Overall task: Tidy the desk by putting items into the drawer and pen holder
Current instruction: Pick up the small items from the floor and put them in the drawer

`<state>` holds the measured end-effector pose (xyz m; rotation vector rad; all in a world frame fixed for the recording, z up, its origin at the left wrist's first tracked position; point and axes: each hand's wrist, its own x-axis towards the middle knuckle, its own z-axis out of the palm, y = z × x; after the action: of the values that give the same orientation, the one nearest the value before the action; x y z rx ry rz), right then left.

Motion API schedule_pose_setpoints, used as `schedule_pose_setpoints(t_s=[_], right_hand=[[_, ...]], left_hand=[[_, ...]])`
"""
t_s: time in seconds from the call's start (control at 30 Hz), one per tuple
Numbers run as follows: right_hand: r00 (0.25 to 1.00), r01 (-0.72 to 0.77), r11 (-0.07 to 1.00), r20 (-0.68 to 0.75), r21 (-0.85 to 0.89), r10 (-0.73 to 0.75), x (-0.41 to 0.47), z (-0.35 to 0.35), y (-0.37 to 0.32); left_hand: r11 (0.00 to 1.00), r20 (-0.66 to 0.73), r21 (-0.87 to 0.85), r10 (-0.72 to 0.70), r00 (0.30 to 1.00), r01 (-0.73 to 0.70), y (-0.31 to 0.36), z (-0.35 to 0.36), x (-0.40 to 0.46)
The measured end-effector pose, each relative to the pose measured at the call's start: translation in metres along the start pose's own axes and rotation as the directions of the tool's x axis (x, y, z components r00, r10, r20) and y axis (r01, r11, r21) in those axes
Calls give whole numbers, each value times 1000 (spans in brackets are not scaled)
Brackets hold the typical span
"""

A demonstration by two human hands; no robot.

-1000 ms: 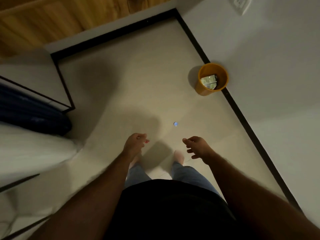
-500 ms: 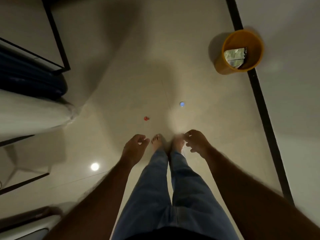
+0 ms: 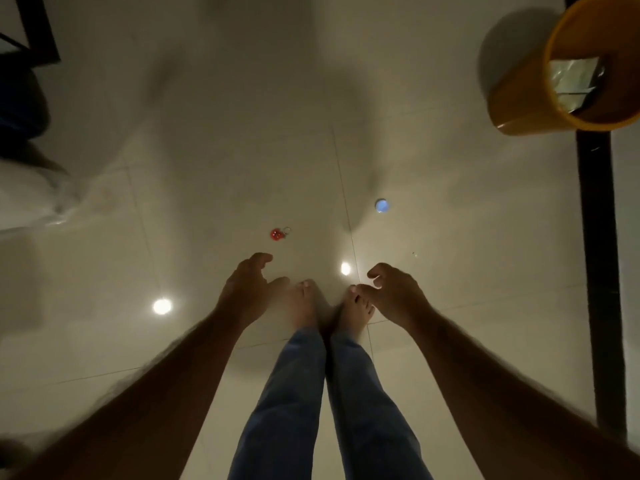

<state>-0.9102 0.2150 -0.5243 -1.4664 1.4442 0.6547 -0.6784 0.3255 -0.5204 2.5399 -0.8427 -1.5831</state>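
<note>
- Red keyring charm (image 3: 276,234): lies on the pale tiled floor (image 3: 207,150), with a small metal ring attached at its right side. It sits just ahead of the left hand's fingertips, apart from them, not touched.
- Small round blue-white object (image 3: 381,205): lies on the floor to the right of the charm and farther from the person, close beside a tile joint. What it is cannot be told at this size.
- Left hand (image 3: 247,289): held above the floor, fingers loosely curled and spread from the thumb, holding nothing.
- Right hand (image 3: 394,294): held above the floor on the other side of the feet, fingers loosely curled, holding nothing. It overlaps the toes of the right foot in view.
- Bare feet (image 3: 308,306): stand side by side on the floor between the two hands, below jeans (image 3: 311,403). They are the nearest things to the charm besides the left hand; nothing lies between the left hand and the charm.
- Orange bin (image 3: 540,81): stands at upper right, well apart from both small objects, touching or overlapping a black strip (image 3: 599,271) that runs down the right side. A shiny wrapper-like item (image 3: 573,77) lies inside it.
- Upper left: a dark frame (image 3: 38,32) and dark blue fabric (image 3: 20,109), with a white blurred surface (image 3: 24,199) below them; details cannot be made out.
- Floor: glossy, carrying two bright round light reflections (image 3: 162,306) and broad shadows.
</note>
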Motion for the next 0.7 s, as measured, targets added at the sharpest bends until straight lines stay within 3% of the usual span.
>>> schedule_pose_setpoints(t_s=[0.4, 0.7], right_hand=[[990, 111, 989, -78, -101, -119, 189, 42, 12], [950, 225, 947, -164, -230, -266, 271, 60, 35]], left_hand=[[996, -141, 15, -88, 986, 91, -43, 92, 175], [995, -260, 18, -94, 961, 102, -73, 140, 254]])
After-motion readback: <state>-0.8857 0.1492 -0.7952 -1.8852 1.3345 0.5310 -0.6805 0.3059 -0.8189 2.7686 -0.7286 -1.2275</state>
